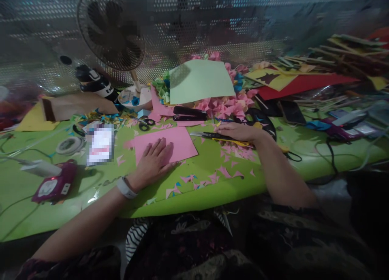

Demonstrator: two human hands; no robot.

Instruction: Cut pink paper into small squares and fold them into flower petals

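Observation:
My left hand lies flat with spread fingers on a pink sheet of paper on the green tabletop. A band circles that wrist. To the right of the sheet, my right hand is closed over a yellow and black utility knife. The knife's blade points left, close to the sheet's right edge, and part of its handle is hidden beneath the hand. Small pink paper scraps are scattered in front of and beneath the right hand. Behind the sheet are a black stapler and black-handled scissors.
A light green sheet rests on a heap of folded pink paper pieces. A fan and black bottle stand at the back left. Nearer are a lit phone, tape roll and purple power strip. Sticks pile up at right.

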